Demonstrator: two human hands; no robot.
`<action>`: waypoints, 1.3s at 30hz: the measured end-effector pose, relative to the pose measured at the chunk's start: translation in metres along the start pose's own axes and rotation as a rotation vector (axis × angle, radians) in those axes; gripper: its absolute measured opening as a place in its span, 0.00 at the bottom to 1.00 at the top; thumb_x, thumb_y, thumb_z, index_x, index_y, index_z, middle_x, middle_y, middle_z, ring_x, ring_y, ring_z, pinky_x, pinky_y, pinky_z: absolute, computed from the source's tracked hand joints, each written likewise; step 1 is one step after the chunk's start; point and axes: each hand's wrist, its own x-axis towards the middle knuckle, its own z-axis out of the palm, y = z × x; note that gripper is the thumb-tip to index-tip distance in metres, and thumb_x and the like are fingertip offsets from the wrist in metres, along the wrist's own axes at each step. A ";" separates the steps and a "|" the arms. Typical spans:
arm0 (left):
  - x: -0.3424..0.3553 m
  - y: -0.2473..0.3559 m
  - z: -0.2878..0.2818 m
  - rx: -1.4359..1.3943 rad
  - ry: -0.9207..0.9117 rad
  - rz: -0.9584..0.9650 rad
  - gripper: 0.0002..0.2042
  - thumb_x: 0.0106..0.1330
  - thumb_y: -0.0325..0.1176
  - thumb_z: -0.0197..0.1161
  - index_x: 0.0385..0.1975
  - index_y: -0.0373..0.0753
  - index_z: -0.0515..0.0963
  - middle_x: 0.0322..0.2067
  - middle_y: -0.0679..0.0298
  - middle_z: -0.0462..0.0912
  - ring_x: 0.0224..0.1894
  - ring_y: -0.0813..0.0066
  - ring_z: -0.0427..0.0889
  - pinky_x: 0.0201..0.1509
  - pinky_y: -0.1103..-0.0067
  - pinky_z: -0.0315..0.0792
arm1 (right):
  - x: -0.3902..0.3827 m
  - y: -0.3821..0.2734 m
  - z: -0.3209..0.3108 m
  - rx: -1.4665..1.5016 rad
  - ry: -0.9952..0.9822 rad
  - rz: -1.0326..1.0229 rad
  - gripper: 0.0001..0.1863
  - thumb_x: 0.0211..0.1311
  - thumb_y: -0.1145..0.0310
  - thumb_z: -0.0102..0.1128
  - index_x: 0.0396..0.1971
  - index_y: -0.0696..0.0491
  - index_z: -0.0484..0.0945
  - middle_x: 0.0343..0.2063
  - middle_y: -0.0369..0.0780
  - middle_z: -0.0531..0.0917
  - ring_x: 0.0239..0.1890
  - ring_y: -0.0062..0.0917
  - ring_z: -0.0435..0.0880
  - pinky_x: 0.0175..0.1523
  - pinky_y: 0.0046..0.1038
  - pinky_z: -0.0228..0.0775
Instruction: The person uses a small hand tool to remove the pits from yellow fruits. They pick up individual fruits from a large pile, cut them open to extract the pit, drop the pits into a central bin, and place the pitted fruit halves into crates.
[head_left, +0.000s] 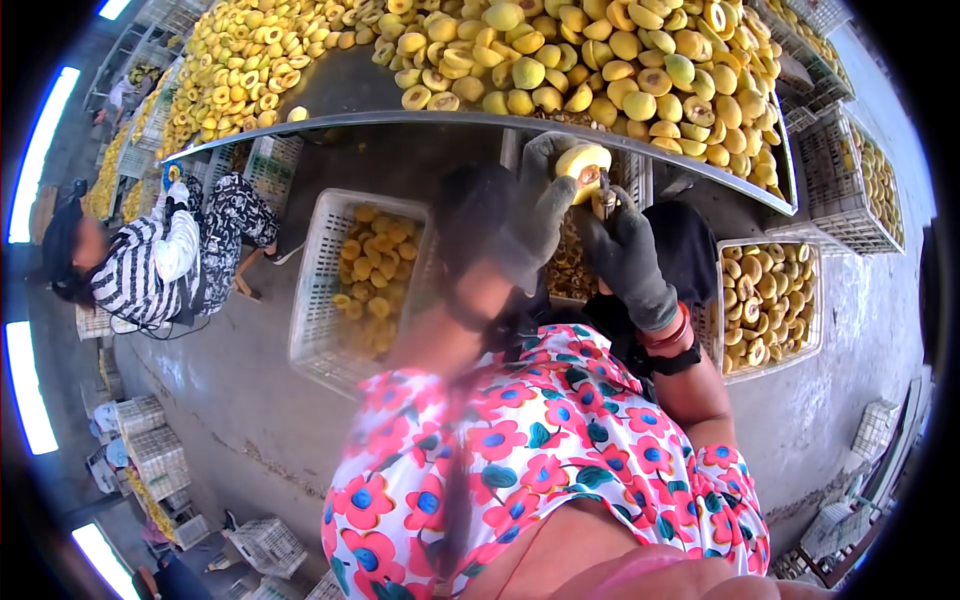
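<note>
Gloved fingers [563,192] of the left hand [540,210] curl snugly around a halved fruit [585,165], thumb along its lower side, the yellow cut face and its brownish hollow turned toward the right hand [630,255]. On that side the fingers are bent closely around a small tool [604,196], its upper end at the fruit's lower edge; whether the tip touches the flesh I cannot tell. Both gloves are dark grey. Above the right glove sit a red bracelet [668,332] and a black wristband [678,361], while the left forearm is blurred.

Held up between the two hands, the fruit is just in front of the metal rim [430,118] of a long table. Beneath the hands, partly hidden by them, a crate [638,175] holds brownish bits. To the left stands a white crate [318,270] partly filled with yellow fruit pieces [375,265]; to the right, another crate [770,372] is filled with halves, cut faces showing on many.

Across the table spreads a big heap of fruit [600,60], yellow with some greenish ones. Farther left, a co-worker in a striped top [140,265] sits on a low stool [247,275]. Stacked crates [830,175] stand beyond the table's right end.
</note>
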 end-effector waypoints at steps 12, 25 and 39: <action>-0.012 0.009 0.013 -0.491 0.066 -0.112 0.27 0.66 0.58 0.36 0.50 0.39 0.62 0.45 0.61 0.68 0.42 0.72 0.73 0.47 0.76 0.69 | -0.005 0.002 0.015 0.088 -0.022 0.126 0.14 0.58 0.77 0.50 0.45 0.58 0.68 0.37 0.34 0.76 0.38 0.16 0.73 0.42 0.19 0.68; -0.013 0.001 0.009 -0.168 0.076 0.118 0.20 0.68 0.47 0.37 0.47 0.35 0.64 0.44 0.56 0.69 0.40 0.69 0.74 0.44 0.76 0.71 | -0.007 -0.001 0.017 -0.258 -0.134 -0.166 0.18 0.55 0.80 0.53 0.47 0.57 0.67 0.38 0.33 0.75 0.39 0.14 0.72 0.44 0.18 0.66; -0.016 -0.007 0.006 -0.348 -0.044 -0.093 0.27 0.66 0.56 0.41 0.46 0.34 0.65 0.40 0.58 0.74 0.41 0.72 0.75 0.47 0.76 0.69 | -0.014 0.004 -0.001 0.220 -0.400 0.043 0.13 0.60 0.72 0.52 0.44 0.55 0.68 0.22 0.29 0.73 0.15 0.09 0.68 0.18 0.13 0.59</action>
